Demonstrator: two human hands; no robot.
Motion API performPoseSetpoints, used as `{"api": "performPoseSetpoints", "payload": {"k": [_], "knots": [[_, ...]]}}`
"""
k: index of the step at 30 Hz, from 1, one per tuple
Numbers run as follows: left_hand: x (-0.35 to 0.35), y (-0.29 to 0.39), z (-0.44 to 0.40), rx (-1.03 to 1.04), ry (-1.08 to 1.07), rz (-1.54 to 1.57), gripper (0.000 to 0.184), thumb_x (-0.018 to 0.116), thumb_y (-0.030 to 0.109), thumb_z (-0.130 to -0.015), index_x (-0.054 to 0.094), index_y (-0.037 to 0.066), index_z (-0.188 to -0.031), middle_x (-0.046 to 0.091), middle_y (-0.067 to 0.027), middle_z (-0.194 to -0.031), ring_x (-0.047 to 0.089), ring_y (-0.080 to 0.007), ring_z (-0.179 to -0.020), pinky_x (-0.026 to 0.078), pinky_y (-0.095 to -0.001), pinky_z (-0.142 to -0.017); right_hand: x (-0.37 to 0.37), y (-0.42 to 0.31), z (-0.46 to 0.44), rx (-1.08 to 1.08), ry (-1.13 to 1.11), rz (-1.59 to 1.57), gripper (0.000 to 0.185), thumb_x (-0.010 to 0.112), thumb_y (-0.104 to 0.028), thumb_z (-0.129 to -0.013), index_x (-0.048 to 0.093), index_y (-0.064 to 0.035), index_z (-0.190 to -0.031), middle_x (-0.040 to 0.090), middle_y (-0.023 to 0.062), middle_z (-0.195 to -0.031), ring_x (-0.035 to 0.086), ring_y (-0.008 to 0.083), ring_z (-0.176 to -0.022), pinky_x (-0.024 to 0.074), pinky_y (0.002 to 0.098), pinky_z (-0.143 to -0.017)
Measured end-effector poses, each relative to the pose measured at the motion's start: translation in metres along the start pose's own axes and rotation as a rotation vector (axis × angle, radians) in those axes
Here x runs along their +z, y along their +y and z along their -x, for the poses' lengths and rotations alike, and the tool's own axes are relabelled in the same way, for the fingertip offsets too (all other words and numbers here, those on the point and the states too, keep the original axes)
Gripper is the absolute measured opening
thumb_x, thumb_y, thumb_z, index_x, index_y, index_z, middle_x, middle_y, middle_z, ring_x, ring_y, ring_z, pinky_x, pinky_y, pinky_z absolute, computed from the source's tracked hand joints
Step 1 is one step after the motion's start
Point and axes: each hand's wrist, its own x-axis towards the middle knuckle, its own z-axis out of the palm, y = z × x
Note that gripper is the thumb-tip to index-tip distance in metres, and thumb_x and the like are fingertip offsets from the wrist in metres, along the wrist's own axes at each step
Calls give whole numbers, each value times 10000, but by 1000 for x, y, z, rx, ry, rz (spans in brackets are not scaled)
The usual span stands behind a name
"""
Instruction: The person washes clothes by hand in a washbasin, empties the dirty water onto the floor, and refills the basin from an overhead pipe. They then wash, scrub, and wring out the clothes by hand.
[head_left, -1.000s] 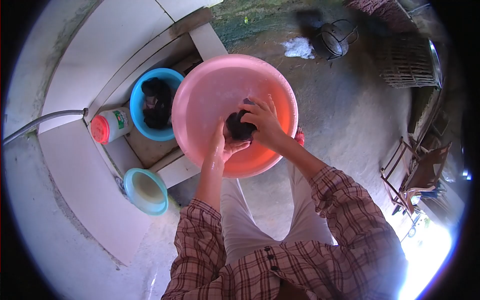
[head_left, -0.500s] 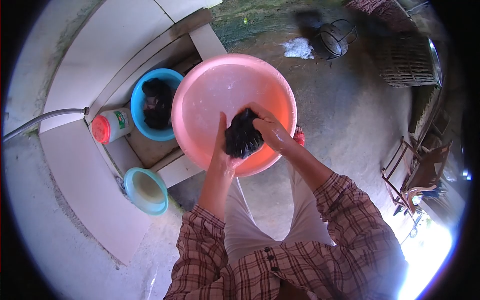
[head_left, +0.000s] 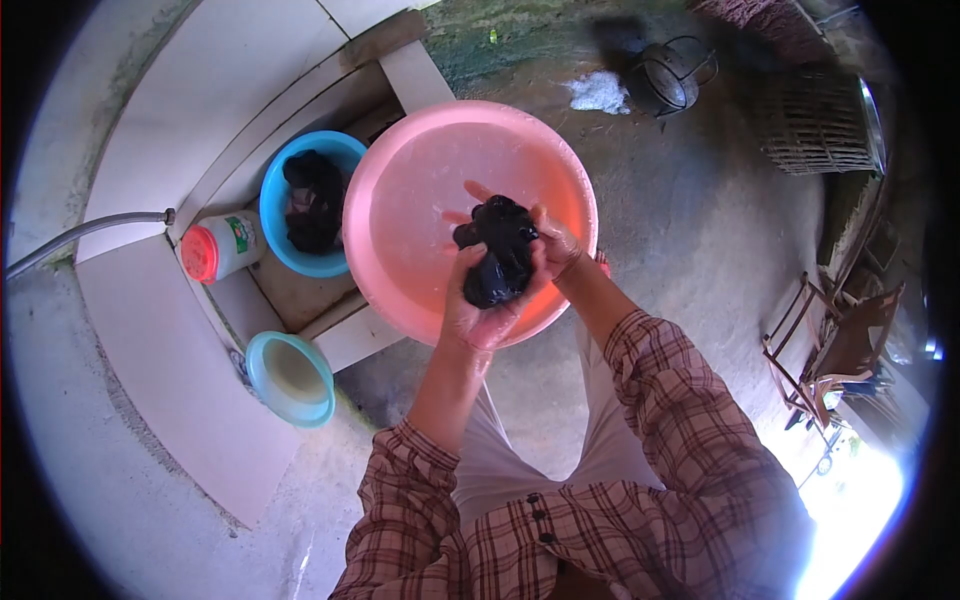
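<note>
A wet, bunched black cloth [head_left: 498,262] is held up over the large pink basin [head_left: 385,290], which has cloudy water in it. My left hand [head_left: 478,312] supports the cloth from below and from its left side, with the thumb against it. At the cloth's right side, my right hand [head_left: 556,245] grips its edge; part of its fingers is hidden behind the cloth. Both hands look wet.
Left of the basin, a blue basin [head_left: 345,145] holds dark cloth. A white tub with a red lid [head_left: 200,253] and a small turquoise basin [head_left: 325,405] are nearby. A metal bucket [head_left: 665,82], a woven basket [head_left: 815,125] and a folding chair [head_left: 850,335] stand to the right.
The black cloth has been raised and turned between my hands. My left hand has moved right, under the cloth, and my right hand has shifted from its top to its right side.
</note>
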Motion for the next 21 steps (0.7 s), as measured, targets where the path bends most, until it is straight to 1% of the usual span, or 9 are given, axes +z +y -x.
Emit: {"api": "performPoseSetpoints", "payload": {"k": [1, 2, 5, 7, 11, 14, 17, 20, 21], "knots": [[9, -8, -1, -40, -15, 116, 568, 640, 185, -790, 376, 45, -1273, 494, -197, -1143, 545, -289, -987, 535, -400, -775, 0, 5, -3, -46, -53, -69, 877, 653, -453, -774, 167, -135, -1431, 351, 227, -1362, 424, 386, -1206, 381, 462, -991], [13, -13, -2, -78, -59, 166, 626, 643, 193, -791, 323, 15, -1298, 476, -206, -1164, 539, -285, -980, 524, -394, -817, -1, 7, -3, -60, -69, -103, 781, 646, -429, -785, 242, -137, -1386, 366, 230, -1342, 440, 394, -1181, 394, 473, -972], [-2, -16, -2, -161, -79, 377, 649, 651, 204, -792, 299, -15, -1292, 463, -198, -1174, 533, -278, -980, 508, -359, -807, -1, 10, -4, -107, -123, -198, 506, 626, -354, -818, 467, -141, -1249, 412, 240, -1283, 487, 418, -1106, 434, 508, -914], [9, -20, 3, -42, -142, 139, 651, 656, 205, -792, 298, -27, -1284, 456, -189, -1170, 529, -261, -964, 492, -333, -764, -1, 6, -10, -86, -113, -146, 334, 603, -276, -834, 523, -93, -1100, 485, 218, -1143, 535, 377, -985, 474, 487, -845], [11, -14, 12, 89, -153, -198, 620, 677, 193, -773, 337, -15, -1248, 487, -160, -1074, 532, -226, -908, 451, -307, -683, 34, -23, -26, 157, 94, 25, 135, 561, -146, -840, 545, -36, -915, 551, 143, -839, 567, 260, -760, 517, 411, -717], [17, -7, 18, 170, 219, -548, 505, 684, 159, -749, 429, -2, -1155, 529, -128, -910, 553, -205, -797, 450, -286, -616, 34, -24, -37, 171, 284, 307, 149, 565, -149, -835, 567, 0, -843, 563, 114, -732, 572, 200, -697, 508, 344, -671], [10, 3, 13, 88, 335, -652, 362, 682, 132, -729, 498, 12, -1016, 538, -90, -779, 559, -169, -672, 432, -257, -526, 53, -26, -46, 273, 342, 646, 138, 560, -139, -827, 542, -30, -744, 541, 64, -734, 541, 139, -682, 480, 304, -669], [11, 5, 5, 155, 405, -795, 269, 671, 124, -725, 524, 28, -928, 550, -65, -736, 543, -136, -586, 405, -236, -460, 36, -14, -53, 107, 358, 1151, 214, 578, -183, -817, 556, 5, -716, 566, 69, -700, 546, 148, -649, 465, 302, -644], [10, 6, 4, 174, 455, -832, 255, 671, 127, -724, 528, 35, -915, 552, -57, -733, 539, -126, -577, 404, -232, -461, 35, -11, -55, 139, 397, 1227, 225, 575, -191, -818, 563, 14, -726, 568, 78, -695, 548, 155, -643, 465, 305, -648]]}}
